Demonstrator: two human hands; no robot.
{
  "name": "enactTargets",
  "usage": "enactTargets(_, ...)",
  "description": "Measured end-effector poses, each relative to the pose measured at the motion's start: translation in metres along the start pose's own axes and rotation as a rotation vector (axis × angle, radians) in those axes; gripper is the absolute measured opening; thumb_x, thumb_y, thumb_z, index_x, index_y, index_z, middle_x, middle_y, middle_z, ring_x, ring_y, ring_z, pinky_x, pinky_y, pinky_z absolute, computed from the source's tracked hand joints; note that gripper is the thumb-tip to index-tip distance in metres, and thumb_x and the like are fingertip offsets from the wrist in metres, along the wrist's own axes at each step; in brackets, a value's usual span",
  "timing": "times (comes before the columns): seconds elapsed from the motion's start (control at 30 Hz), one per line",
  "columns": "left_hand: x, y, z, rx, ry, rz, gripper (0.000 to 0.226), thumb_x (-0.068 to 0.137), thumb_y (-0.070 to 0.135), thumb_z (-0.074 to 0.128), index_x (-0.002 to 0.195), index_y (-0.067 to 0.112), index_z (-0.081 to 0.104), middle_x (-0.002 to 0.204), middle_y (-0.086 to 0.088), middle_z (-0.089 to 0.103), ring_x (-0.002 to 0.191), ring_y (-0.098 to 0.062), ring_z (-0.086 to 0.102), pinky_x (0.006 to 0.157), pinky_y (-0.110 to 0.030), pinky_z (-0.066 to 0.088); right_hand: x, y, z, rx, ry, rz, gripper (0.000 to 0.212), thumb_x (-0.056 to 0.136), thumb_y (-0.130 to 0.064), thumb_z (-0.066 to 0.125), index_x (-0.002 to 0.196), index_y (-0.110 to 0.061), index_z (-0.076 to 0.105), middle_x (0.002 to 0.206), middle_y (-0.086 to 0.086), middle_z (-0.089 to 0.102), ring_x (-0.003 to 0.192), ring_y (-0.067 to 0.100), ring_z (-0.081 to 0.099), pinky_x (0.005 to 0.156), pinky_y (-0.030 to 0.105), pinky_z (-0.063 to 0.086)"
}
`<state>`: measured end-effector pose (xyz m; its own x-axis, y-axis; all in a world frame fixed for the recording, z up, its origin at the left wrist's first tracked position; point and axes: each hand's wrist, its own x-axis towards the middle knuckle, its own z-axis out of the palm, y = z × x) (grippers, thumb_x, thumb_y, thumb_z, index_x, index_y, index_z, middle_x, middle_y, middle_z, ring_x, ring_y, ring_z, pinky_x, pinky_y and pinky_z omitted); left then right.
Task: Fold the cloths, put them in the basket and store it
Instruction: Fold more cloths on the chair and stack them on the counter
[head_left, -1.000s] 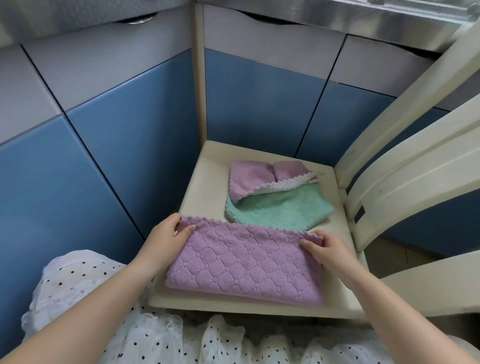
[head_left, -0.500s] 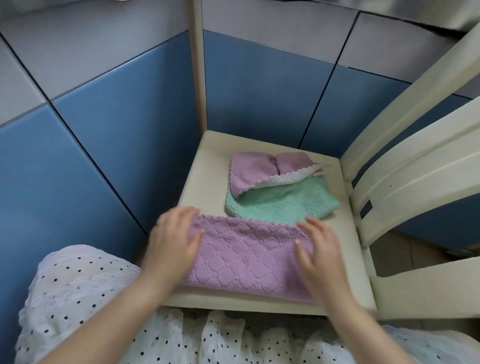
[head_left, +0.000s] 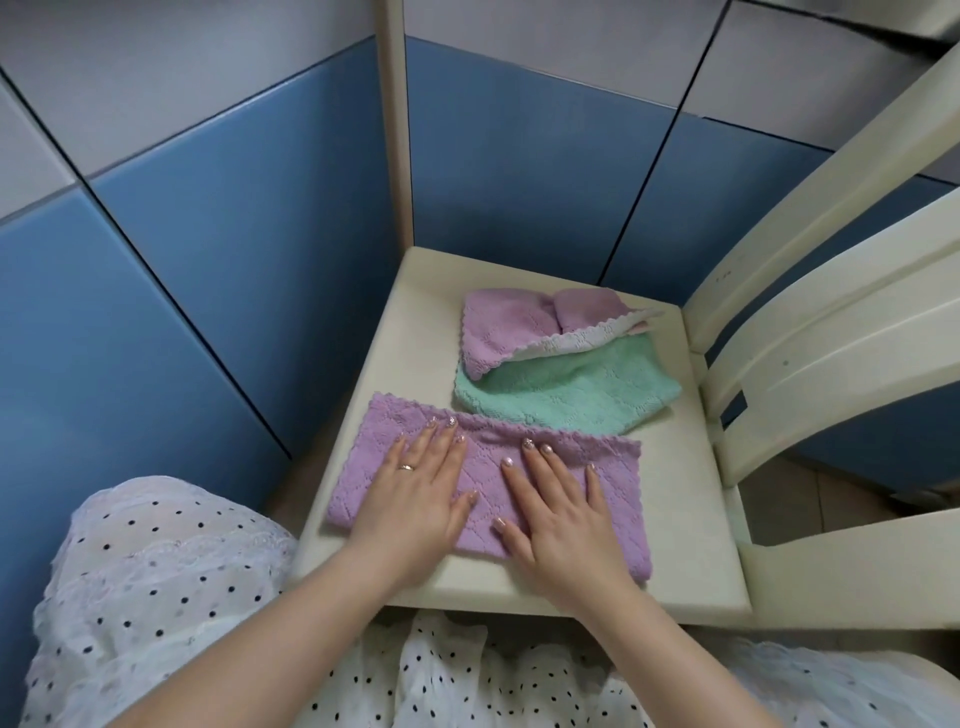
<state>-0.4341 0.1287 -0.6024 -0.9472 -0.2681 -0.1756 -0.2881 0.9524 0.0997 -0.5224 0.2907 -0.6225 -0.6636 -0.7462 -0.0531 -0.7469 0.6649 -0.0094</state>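
A purple quilted cloth (head_left: 618, 467), folded into a long strip, lies across the front of the cream chair seat (head_left: 405, 332). My left hand (head_left: 421, 493) lies flat on its left half with straight fingers. My right hand (head_left: 558, 512) presses flat on the middle, fingers spread. Behind this strip, a green cloth (head_left: 566, 395) lies loosely folded, and a pink cloth (head_left: 498, 327) with a white scalloped edge rests crumpled on top of the green one. No basket is in view.
The chair's cream slatted back (head_left: 810, 322) rises on the right. Blue and grey cabinet panels (head_left: 218, 270) form a corner close behind and to the left of the seat. My white polka-dot skirt (head_left: 156, 597) fills the bottom of the view.
Both hands left the cloth's upper corners and moved inward onto its top, where they now lie flat side by side. The camera has tilted closer.
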Motion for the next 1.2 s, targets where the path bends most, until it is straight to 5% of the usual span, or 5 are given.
enactTargets(0.27, 0.035, -0.017, -0.010, 0.053, -0.026, 0.090, 0.087, 0.076, 0.056, -0.012, 0.151, 0.015, 0.008, 0.159, -0.003, 0.003, 0.146, -0.019, 0.000, 0.117, -0.038, -0.003, 0.015, 0.022, -0.025, 0.155, -0.024, -0.030, 0.062, 0.089, -0.059, 0.024, 0.141, -0.028, 0.039, 0.154, -0.002, 0.026, 0.142, 0.021, 0.024, 0.114, 0.048, 0.020)
enactTargets(0.43, 0.004, -0.010, -0.017, -0.052, 0.309, 0.345, 0.037, 0.086, 0.026, 0.050, 0.118, 0.014, 0.062, 0.124, -0.006, 0.061, 0.112, -0.026, 0.056, 0.100, -0.039, 0.036, 0.007, 0.034, -0.026, 0.172, 0.167, -0.176, 0.032, 0.086, -0.037, 0.046, 0.105, -0.021, 0.067, 0.101, 0.003, 0.060, 0.091, 0.027, 0.059, 0.072, 0.041, 0.051)
enactTargets(0.67, -0.054, -0.018, 0.006, -0.031, 0.258, 0.447, 0.043, 0.079, 0.039, 0.058, 0.118, 0.022, 0.059, 0.122, 0.000, 0.058, 0.111, -0.019, 0.054, 0.098, -0.038, 0.033, -0.014, -0.020, -0.034, 0.193, 0.110, -0.134, 0.033, 0.081, -0.041, 0.039, 0.085, -0.029, 0.070, 0.077, -0.004, 0.058, 0.066, 0.019, 0.060, 0.043, 0.027, 0.046)
enactTargets(0.93, -0.068, -0.070, 0.013, 0.053, 0.122, 0.500, 0.056, 0.087, 0.047, 0.049, 0.139, 0.026, 0.043, 0.145, -0.003, 0.043, 0.134, -0.021, 0.039, 0.113, -0.037, 0.021, -0.004, -0.033, -0.050, 0.344, 0.037, -0.442, 0.042, 0.081, -0.030, 0.036, 0.105, -0.027, 0.070, 0.103, -0.002, 0.067, 0.093, 0.022, 0.064, 0.076, 0.033, 0.054)
enactTargets(1.2, -0.066, -0.086, 0.014, -0.068, 0.163, 0.598, 0.042, 0.100, 0.036, 0.034, 0.139, 0.026, 0.043, 0.148, 0.001, 0.040, 0.136, -0.020, 0.037, 0.114, -0.042, 0.027, -0.014, 0.036, -0.036, -0.033, -0.145, -0.773, 0.073, 0.075, -0.042, 0.052, 0.145, -0.032, 0.030, 0.153, -0.003, 0.030, 0.143, 0.016, 0.022, 0.116, 0.046, 0.021)
